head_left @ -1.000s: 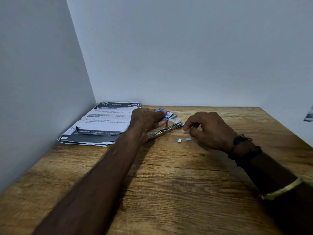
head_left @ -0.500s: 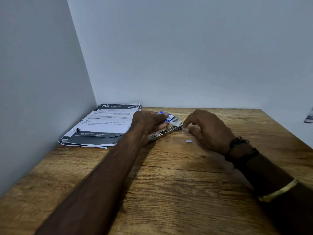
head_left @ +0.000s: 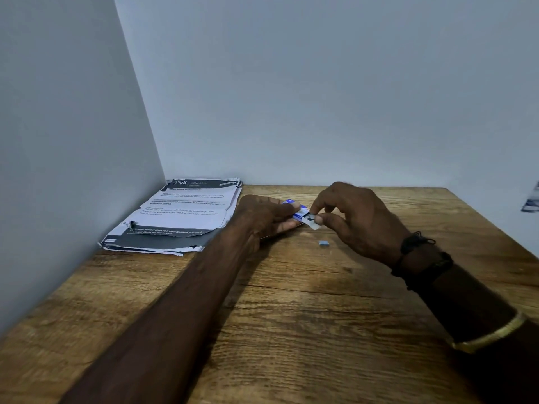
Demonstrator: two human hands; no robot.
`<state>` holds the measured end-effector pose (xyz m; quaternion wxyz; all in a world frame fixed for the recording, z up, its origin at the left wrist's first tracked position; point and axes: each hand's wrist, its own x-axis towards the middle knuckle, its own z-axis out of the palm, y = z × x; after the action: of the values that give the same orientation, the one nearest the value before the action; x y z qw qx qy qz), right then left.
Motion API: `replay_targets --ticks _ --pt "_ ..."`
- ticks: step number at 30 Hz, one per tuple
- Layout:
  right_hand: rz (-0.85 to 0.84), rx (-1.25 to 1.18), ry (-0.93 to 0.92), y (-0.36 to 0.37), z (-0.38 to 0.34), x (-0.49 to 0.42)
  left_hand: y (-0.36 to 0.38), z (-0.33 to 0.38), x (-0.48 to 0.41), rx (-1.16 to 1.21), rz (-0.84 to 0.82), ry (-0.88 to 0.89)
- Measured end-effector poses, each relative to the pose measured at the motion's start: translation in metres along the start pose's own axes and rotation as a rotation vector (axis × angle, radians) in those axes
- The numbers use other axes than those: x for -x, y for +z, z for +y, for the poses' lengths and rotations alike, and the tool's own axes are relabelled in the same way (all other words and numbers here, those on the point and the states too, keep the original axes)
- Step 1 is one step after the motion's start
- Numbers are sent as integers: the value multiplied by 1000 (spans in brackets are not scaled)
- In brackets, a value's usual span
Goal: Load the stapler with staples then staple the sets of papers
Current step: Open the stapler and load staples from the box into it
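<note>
Left hand (head_left: 262,218) fingers (head_left: 281,209) curled round blue-white staple box (head_left: 296,210), far side of desk (head_left: 291,316); right hand (head_left: 358,220) at box's 3 o'clock, thumb and forefinger pinched white flap (head_left: 311,223) of box. Loose staple strip (head_left: 323,243) lay on desk at box's 5 o'clock. Papers (head_left: 180,217) stacked at left hand's 9 o'clock, against wall corner

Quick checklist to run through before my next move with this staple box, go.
1. Staple box secured: ok, left hand grips it.
2. Box flap in grasp: ok, right hand pinches it.
3. Loose staple strip accounted for: ok, lies on the wooden table beside the right hand.
4. Stapler open for loading: cannot tell, hidden behind the left hand.
5. Papers squared up: not ok, edges uneven.
</note>
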<state>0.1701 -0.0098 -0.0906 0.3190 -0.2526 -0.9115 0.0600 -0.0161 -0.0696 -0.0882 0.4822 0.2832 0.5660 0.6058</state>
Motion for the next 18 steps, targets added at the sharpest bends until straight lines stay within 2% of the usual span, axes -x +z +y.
replay_targets --ticks 14,18 --pt "1 -105 71 -2 -1 -2 -2 -3 -6 -62 -60 -7" --pt "38 -265 129 -2 3 -2 -5 -2 -8 -10 -60 -15"
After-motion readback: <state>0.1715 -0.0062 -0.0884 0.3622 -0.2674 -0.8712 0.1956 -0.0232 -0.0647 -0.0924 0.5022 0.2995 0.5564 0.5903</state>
